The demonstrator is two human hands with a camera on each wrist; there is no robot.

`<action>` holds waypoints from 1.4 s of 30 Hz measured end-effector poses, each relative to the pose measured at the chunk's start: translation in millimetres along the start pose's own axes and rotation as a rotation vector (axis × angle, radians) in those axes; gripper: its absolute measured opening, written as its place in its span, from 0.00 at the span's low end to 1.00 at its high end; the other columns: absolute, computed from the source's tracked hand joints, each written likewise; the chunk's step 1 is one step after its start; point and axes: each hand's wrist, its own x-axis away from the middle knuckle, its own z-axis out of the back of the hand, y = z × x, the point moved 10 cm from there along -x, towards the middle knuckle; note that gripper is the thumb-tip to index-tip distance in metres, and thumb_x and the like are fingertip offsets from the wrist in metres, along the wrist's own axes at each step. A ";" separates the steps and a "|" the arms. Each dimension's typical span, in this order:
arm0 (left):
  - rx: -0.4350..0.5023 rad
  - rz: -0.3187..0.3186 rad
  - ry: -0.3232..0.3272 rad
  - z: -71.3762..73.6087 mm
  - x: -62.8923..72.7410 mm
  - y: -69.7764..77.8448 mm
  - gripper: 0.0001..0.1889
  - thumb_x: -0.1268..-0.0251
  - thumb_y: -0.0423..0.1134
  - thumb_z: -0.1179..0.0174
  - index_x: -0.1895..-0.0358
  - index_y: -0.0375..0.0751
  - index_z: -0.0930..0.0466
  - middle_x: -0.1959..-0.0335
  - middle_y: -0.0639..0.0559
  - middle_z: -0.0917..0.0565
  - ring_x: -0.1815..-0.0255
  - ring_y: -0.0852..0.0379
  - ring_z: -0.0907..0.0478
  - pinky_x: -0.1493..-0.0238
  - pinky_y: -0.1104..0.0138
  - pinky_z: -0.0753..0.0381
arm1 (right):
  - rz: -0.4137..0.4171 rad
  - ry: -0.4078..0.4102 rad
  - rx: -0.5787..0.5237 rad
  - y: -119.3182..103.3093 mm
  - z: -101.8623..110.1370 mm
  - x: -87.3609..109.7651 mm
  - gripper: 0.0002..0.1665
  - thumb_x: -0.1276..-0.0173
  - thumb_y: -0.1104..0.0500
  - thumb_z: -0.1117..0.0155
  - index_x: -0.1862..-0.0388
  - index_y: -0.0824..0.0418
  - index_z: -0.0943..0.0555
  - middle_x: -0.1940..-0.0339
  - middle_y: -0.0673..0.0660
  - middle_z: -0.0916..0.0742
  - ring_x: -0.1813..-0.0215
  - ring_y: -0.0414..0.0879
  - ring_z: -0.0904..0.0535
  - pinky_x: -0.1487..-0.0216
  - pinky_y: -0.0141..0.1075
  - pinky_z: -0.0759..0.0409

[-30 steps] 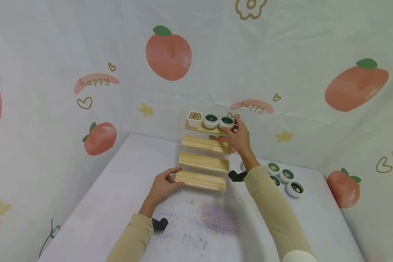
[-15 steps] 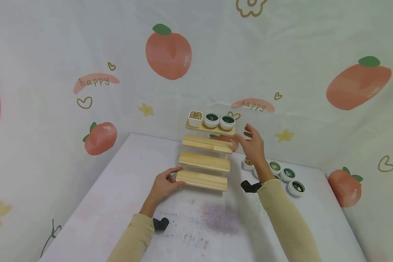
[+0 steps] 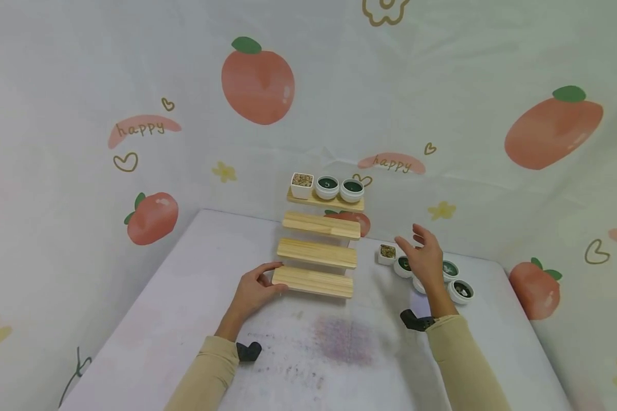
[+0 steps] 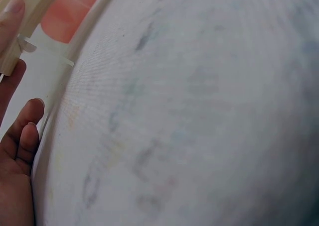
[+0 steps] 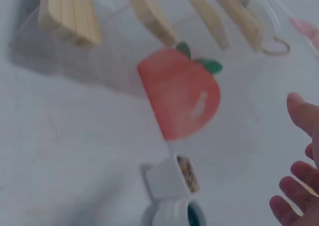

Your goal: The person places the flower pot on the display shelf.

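A tiered stand with several wooden shelves (image 3: 319,252) rises from the white table. My left hand (image 3: 254,291) pinches the left end of its lowest board (image 3: 316,282); in the left wrist view the thumb (image 4: 11,18) lies on the wood. The top shelf bears a square white pot (image 3: 301,185) of brownish granules and two round white pots (image 3: 327,187) with dark green contents. My right hand (image 3: 425,261), holding nothing, hovers with spread fingers over the pots at the right and partly hides them. A square pot (image 3: 387,254) and a round pot (image 3: 403,266) are nearest its thumb side.
More round white pots, one with dark contents (image 3: 461,291), stand at the table's right. A white cloth with printed fruit (image 3: 258,85) hangs behind the table (image 3: 185,285). Purple stains (image 3: 344,341) mark the table in front of the stand.
My right hand has let go of the right-hand round pot on the top shelf, drawn away and come down rightward over the pots on the table. The left hand keeps its hold.
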 end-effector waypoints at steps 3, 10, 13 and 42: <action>0.003 0.001 0.004 0.2 0.0 -0.8 0.31 0.54 0.55 0.19 0.41 0.68 0.17 0.77 0.51 0.22 0.78 0.57 0.28 0.73 0.68 0.26 | -0.038 0.018 0.018 17.1 13.2 6.0 0.41 0.28 0.50 0.32 0.23 0.66 0.34 0.24 0.66 0.28 0.24 0.63 0.32 0.27 0.54 0.31; -0.003 0.007 0.007 0.3 -0.4 -2.3 0.31 0.53 0.53 0.19 0.41 0.67 0.17 0.77 0.51 0.22 0.77 0.57 0.28 0.73 0.68 0.27 | -0.131 0.065 0.074 53.5 38.9 26.6 0.44 0.30 0.52 0.29 0.24 0.70 0.35 0.24 0.70 0.29 0.24 0.67 0.33 0.26 0.58 0.33; -0.007 0.000 0.005 0.0 -0.7 -1.8 0.32 0.53 0.53 0.19 0.40 0.67 0.17 0.77 0.51 0.22 0.77 0.57 0.28 0.73 0.68 0.27 | -0.157 0.082 0.078 68.8 43.6 34.6 0.45 0.32 0.54 0.28 0.24 0.71 0.36 0.25 0.72 0.29 0.24 0.68 0.33 0.26 0.58 0.34; -0.006 0.000 -0.004 0.9 2.8 4.8 0.32 0.52 0.54 0.20 0.39 0.64 0.17 0.78 0.52 0.21 0.78 0.58 0.27 0.72 0.66 0.25 | -0.132 0.296 0.038 129.8 18.9 58.1 0.45 0.41 0.59 0.21 0.30 0.76 0.30 0.38 0.74 0.23 0.40 0.58 0.27 0.46 0.30 0.36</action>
